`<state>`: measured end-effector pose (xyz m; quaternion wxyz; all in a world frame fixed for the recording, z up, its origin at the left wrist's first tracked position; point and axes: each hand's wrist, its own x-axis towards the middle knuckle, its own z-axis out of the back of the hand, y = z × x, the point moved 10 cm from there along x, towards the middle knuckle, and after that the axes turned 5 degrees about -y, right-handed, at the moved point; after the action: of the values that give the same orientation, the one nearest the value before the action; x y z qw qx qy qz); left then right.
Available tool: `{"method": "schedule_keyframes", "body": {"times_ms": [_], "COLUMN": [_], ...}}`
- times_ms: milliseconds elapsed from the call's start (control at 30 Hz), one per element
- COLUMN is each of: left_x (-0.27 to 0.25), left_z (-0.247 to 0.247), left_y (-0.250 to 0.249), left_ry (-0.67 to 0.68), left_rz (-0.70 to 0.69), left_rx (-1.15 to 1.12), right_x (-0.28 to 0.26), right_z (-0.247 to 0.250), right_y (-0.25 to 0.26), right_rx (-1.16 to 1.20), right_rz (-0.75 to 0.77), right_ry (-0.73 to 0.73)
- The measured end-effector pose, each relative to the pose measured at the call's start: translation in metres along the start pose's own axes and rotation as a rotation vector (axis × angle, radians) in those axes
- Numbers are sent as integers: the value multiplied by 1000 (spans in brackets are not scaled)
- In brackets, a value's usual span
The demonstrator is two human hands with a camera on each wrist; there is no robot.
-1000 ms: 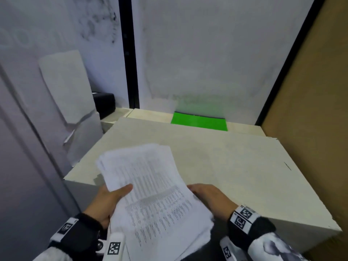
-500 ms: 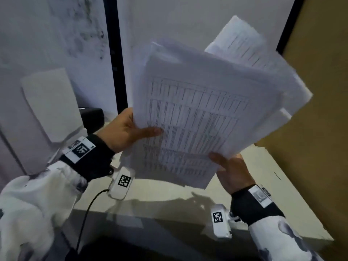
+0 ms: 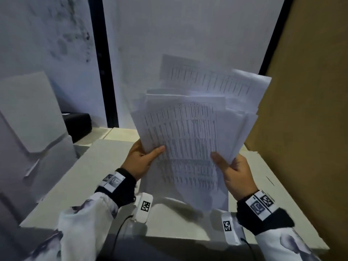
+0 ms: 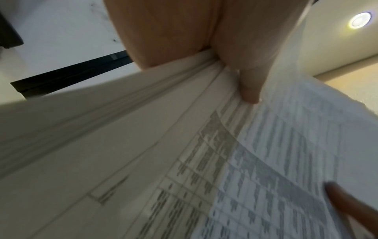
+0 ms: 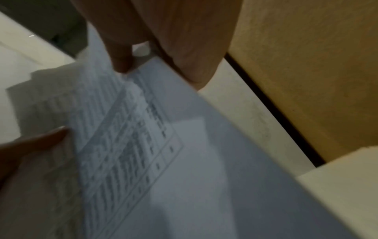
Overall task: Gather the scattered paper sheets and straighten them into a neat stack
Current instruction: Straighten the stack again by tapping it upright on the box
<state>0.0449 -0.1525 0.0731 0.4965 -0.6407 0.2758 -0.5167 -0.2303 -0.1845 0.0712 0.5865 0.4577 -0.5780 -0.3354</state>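
While we look down from the head camera, we see the paper sheets (image 3: 185, 140) held upright above the pale table (image 3: 90, 172), gripped between both hands. The left hand (image 3: 140, 160) pinches the bundle's left edge, thumb laid across the printed front and fingers behind. The right hand (image 3: 234, 173) grasps the lower right edge in the same way, thumb on the front page. The sheets are uneven: several pages fan out toward the upper right, their corners stepped and overlapping against the brown board (image 3: 308, 113) beside the table. The bottom edge hangs just above the tabletop; whether it touches is hard for us to judge, since blur smears that part.

From the left wrist camera, the layered page edges sit clamped under the thumb (image 4: 250, 90), with printed tables running across the top page. The right wrist camera shows a fingertip (image 5: 122, 63) pressing the paper's corner.
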Motion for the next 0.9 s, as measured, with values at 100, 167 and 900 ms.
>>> {"method": "schedule_keyframes", "body": {"times_ms": [100,167,900], "left_x": [-5,-13,-17], "left_z": [-7,-9,-12], "left_y": [4,11,22], "left_ry": [-50,-102,350], "left_rz": [-63,-54,281], "left_rx": [88,91,52], "right_x": [-4,-9,33], "right_z": [-3,-6,-14], "right_y": [-13,-26,13], "right_rx": [-27,-65,114], "right_rz": [21,26,-46], "right_ry": [-60,-76,116]}}
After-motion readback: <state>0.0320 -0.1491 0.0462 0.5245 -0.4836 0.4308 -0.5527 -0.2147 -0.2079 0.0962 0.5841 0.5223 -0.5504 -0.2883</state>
